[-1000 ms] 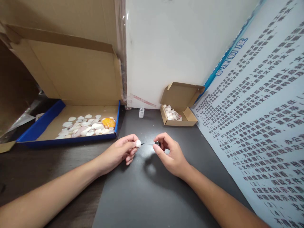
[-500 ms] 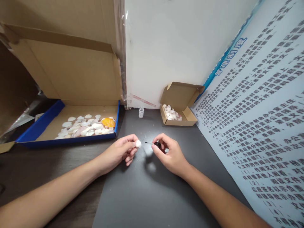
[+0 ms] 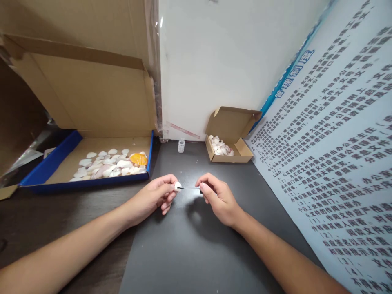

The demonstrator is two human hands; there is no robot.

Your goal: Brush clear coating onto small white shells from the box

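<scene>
My left hand (image 3: 157,197) pinches a small white shell (image 3: 177,187) between thumb and fingers, just above the dark table (image 3: 190,253). My right hand (image 3: 218,198) is closed on a thin brush (image 3: 192,188) with a black cap, and its tip touches the shell. A small clear bottle (image 3: 181,145) stands open at the back by the wall, apart from both hands.
A large blue-edged cardboard box (image 3: 49,167) at the left holds several pale shells and an orange shell (image 3: 138,159). A small cardboard box (image 3: 234,136) with more shells sits at the back right. A printed poster (image 3: 337,163) leans along the right side.
My right hand drew the brush back from the shell, then brought its tip onto the shell again. The left hand kept the shell nearly still.
</scene>
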